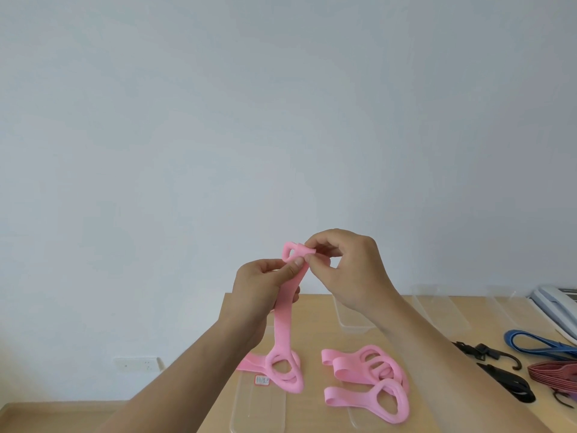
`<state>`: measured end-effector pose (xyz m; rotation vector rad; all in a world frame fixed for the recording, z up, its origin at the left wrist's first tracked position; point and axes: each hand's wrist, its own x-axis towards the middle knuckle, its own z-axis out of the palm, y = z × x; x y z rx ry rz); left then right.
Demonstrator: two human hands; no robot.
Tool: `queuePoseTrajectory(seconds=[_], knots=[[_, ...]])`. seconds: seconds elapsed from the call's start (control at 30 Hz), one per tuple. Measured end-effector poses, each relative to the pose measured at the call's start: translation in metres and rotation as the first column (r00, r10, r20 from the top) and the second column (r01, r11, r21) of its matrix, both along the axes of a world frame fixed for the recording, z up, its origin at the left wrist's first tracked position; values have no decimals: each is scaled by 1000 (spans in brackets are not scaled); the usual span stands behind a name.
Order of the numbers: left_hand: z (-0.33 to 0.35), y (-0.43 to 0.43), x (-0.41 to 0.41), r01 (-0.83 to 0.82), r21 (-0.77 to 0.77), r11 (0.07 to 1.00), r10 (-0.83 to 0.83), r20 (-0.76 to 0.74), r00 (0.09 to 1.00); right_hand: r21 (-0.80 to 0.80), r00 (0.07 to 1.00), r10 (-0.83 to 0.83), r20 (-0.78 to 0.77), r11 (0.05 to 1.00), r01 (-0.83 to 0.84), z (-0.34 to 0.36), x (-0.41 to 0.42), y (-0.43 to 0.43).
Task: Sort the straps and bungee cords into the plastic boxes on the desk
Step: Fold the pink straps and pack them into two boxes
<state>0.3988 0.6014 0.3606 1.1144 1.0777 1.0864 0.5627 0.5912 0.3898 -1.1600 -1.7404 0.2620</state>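
Both hands were raised in front of me over the surface (315,335), sharing one pink strap (282,320). The fingers of my left hand (265,285) pinched it just under its top loop. My right hand (352,270) had its fingers closed narrowly on the top end beside that loop. The strap hung down, and its lower ring met a few more pink straps (249,365) lying at the far end of a clear plastic box (259,414) with a small label (261,380). Just right of that lay a loose pile of pink straps (374,382). Well to the right were black hooks (487,354), a blue bungee cord (537,342) and red cords (555,375). Farther back stood more clear boxes (352,320), then a white phone (555,301) against the pale wall (281,120).
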Motion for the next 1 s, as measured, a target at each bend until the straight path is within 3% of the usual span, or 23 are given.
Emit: queuePoseTrajectory(seconds=[0.27, 0.67, 1.0], knots=[[2, -4, 3, 19, -22, 1000, -18, 61, 998, 271, 986, -86, 142, 962, 45, -8, 0, 3], [10, -7, 4, 69, 46, 997, -71, 56, 996, 442, 968, -212, 133, 887, 133, -13, 2, 2], [14, -7, 4, 87, 79, 993, -94, 87, 992, 494, 978, -144, 153, 868, 50, -16, 6, 1]])
